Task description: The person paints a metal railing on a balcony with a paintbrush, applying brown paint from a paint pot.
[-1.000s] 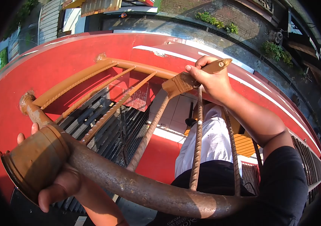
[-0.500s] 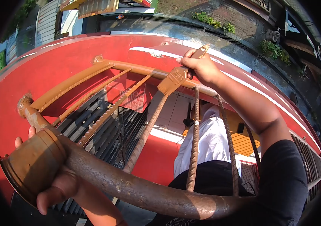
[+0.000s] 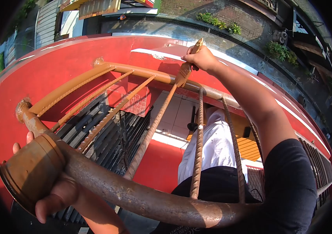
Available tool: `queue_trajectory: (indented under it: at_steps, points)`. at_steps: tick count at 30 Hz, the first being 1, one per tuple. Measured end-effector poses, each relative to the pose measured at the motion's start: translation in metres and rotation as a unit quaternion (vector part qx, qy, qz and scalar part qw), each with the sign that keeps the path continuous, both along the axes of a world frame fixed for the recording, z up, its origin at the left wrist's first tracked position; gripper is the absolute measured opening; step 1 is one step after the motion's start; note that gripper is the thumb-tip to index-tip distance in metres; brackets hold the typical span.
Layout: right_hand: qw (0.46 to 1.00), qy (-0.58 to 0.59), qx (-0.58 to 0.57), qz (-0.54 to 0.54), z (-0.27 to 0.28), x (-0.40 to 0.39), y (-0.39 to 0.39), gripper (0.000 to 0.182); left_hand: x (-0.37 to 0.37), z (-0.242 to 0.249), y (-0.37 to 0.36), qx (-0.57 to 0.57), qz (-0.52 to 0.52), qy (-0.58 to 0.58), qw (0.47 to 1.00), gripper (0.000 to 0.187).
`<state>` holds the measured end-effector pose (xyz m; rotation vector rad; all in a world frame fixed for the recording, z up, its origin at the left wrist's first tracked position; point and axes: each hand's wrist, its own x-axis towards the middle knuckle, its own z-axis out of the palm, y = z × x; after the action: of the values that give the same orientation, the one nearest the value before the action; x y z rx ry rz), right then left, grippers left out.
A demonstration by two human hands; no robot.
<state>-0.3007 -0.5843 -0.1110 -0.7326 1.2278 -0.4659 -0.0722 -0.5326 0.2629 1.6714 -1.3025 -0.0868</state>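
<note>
My right hand (image 3: 203, 59) is closed around the handle of a paintbrush (image 3: 184, 74). The bristles, coated in brown paint, touch the top end of a ribbed bar (image 3: 154, 130) where it meets the upper rail (image 3: 144, 73) of a metal railing. Orange-brown paint covers the rail's left stretch, while its right stretch looks greyish. At the lower left, my left hand (image 3: 62, 193) grips a paint-stained can (image 3: 33, 171), tilted, its inside hidden from me. The can sits against the thick, rusty lower pipe (image 3: 134, 195).
A red wall (image 3: 10, 87) curves around the railing. Beneath the bars are dark slats (image 3: 92, 128), pale floor tiles (image 3: 173, 113) and my white-clothed leg (image 3: 206, 146). Beyond the wall, far below, lie a paved lane (image 3: 243, 52) and green plants (image 3: 280, 52).
The brush has moved up along the ribbed bar to its joint with the upper rail and now stands steeper. Fresh paint shows on the bar's upper part. My left hand and can stay nearly still.
</note>
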Motion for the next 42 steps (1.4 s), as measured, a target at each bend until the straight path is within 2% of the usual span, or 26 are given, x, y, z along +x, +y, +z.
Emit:
queue_trajectory:
  at_steps: [1, 4, 6, 7, 9, 13, 16, 22, 24, 25, 28, 29, 32, 35, 37, 42]
  points:
    - [0.999, 0.041, -0.011, 0.009, -0.004, -0.004, -0.005, 0.023, 0.000, 0.000, -0.001, -0.001, 0.000, -0.001, 1.000, 0.131]
    - [0.994, -0.033, 0.011, -0.103, -0.001, -0.012, -0.013, 0.024, -0.002, -0.001, -0.001, -0.008, 0.006, -0.002, 1.000, 0.132]
    - [0.982, -0.072, 0.030, -0.172, 0.007, -0.009, -0.011, 0.025, 0.009, -0.002, 0.003, -0.017, -0.030, 0.075, 0.997, 0.126]
    - [0.980, -0.048, 0.038, -0.191, 0.013, -0.003, -0.008, 0.025, 0.012, -0.002, 0.004, -0.023, -0.049, 0.112, 0.992, 0.124]
    - [0.973, 0.000, 0.055, -0.226, 0.026, 0.014, 0.005, 0.025, 0.011, -0.004, 0.002, -0.029, -0.046, 0.106, 0.993, 0.125]
    - [0.991, 0.059, -0.008, -0.124, 0.017, 0.034, 0.028, 0.025, 0.007, -0.004, -0.001, -0.018, -0.010, 0.043, 0.999, 0.132]
    - [0.997, 0.063, 0.008, -0.042, -0.009, 0.027, 0.036, 0.026, 0.012, -0.003, 0.002, -0.012, -0.018, 0.056, 0.998, 0.132]
    - [0.994, 0.077, -0.006, -0.079, 0.000, -0.017, 0.036, 0.026, 0.005, -0.004, 0.001, -0.034, -0.028, 0.087, 0.995, 0.130]
    - [0.994, 0.054, -0.043, -0.083, 0.014, -0.026, 0.036, 0.027, 0.005, -0.004, -0.002, -0.025, -0.015, 0.031, 0.999, 0.131]
    - [0.995, 0.058, -0.077, -0.039, 0.018, -0.026, 0.040, 0.027, 0.005, -0.004, -0.002, -0.019, -0.008, 0.003, 1.000, 0.132]
    - [0.978, 0.087, -0.173, 0.083, 0.036, -0.027, 0.051, 0.028, 0.008, -0.002, 0.001, -0.003, -0.012, 0.017, 1.000, 0.133]
    - [0.977, 0.076, -0.168, 0.111, 0.037, -0.023, 0.055, 0.027, 0.008, -0.002, 0.001, -0.005, -0.011, 0.017, 1.000, 0.133]
    - [0.980, 0.009, -0.153, 0.128, 0.027, -0.003, 0.067, 0.023, 0.005, -0.002, 0.000, -0.005, -0.005, 0.006, 1.000, 0.134]
    - [0.949, 0.068, -0.248, 0.181, 0.020, 0.003, 0.068, 0.023, 0.005, -0.001, 0.001, 0.000, -0.013, 0.021, 1.000, 0.134]
    - [0.970, 0.060, -0.185, 0.146, 0.023, -0.001, 0.066, 0.024, 0.009, 0.000, 0.003, -0.009, -0.038, 0.088, 0.995, 0.134]
    - [0.983, 0.104, -0.149, 0.028, 0.014, -0.004, 0.075, 0.027, 0.006, -0.002, 0.001, -0.019, -0.035, 0.084, 0.996, 0.134]
